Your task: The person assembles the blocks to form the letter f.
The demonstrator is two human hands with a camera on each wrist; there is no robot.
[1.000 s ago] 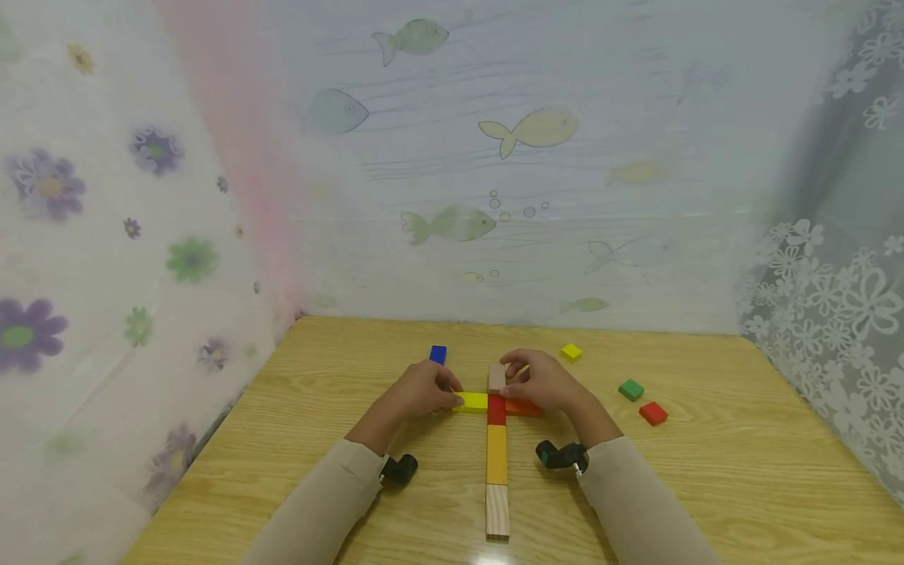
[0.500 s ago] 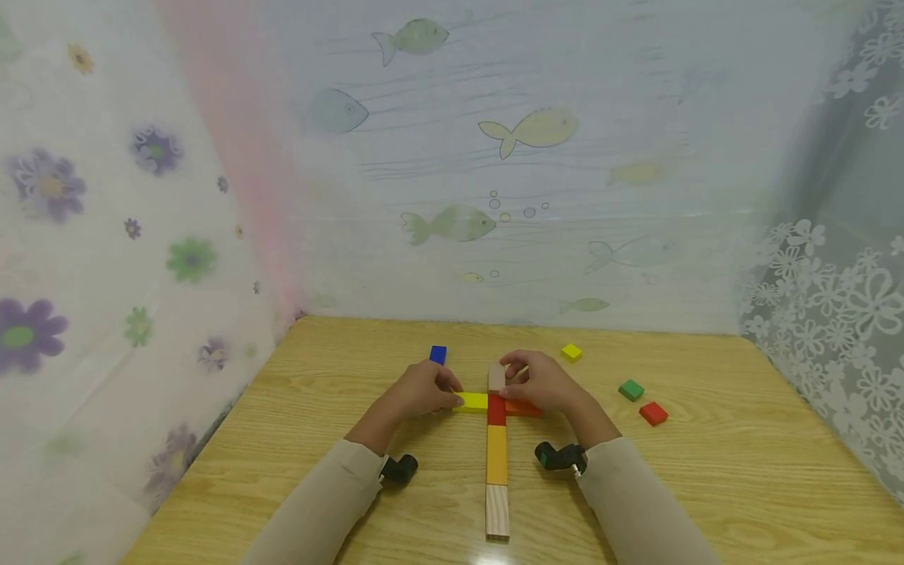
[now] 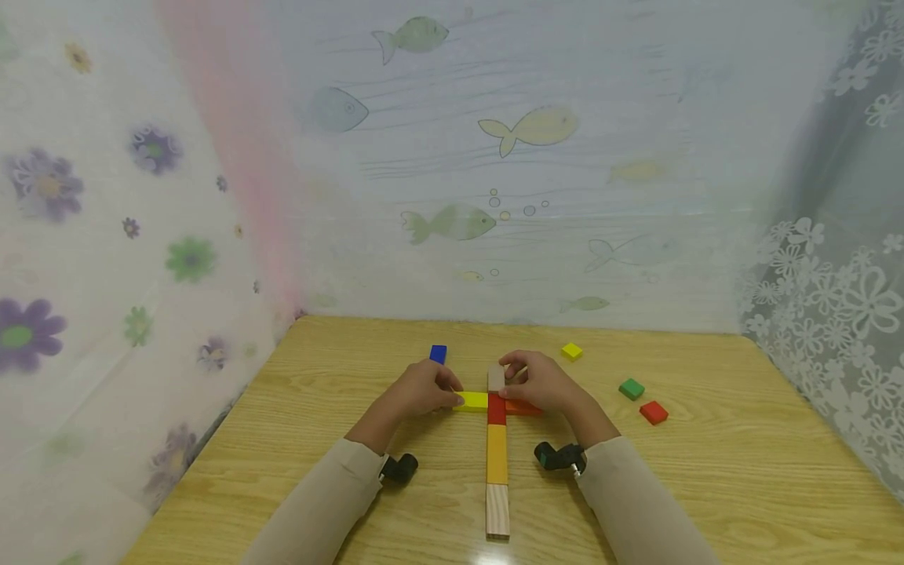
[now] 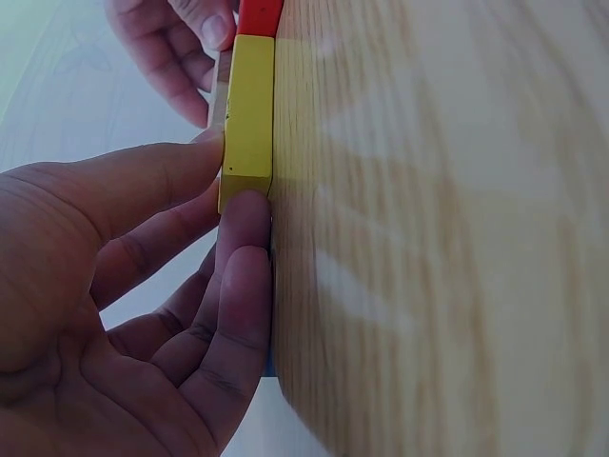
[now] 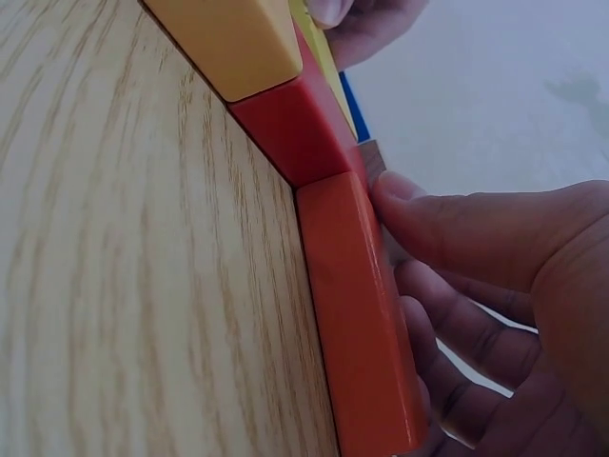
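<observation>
Wooden blocks lie in a cross on the table (image 3: 339,502). A red block (image 3: 497,410) forms its centre, with a yellow block (image 3: 473,402) to the left and an orange block (image 5: 357,314) to the right. Below the red one run an amber block (image 3: 497,455) and a striped plain-wood block (image 3: 497,508). My left hand (image 3: 422,390) pinches the outer end of the yellow block between thumb and fingers. My right hand (image 3: 545,383) grips the plain wooden block (image 3: 496,377) at the top of the cross; its thumb sits near the red block and partly hides that joint.
Beyond my left hand lies a blue block (image 3: 439,354), partly hidden by it. To the right are a small yellow block (image 3: 571,351), a green block (image 3: 632,388) and another red block (image 3: 654,413). Fish-print sheeting (image 3: 395,275) hangs along the far edge.
The plain wooden block's near end and my right thumb have shifted very slightly. My left hand and the other blocks look unchanged.
</observation>
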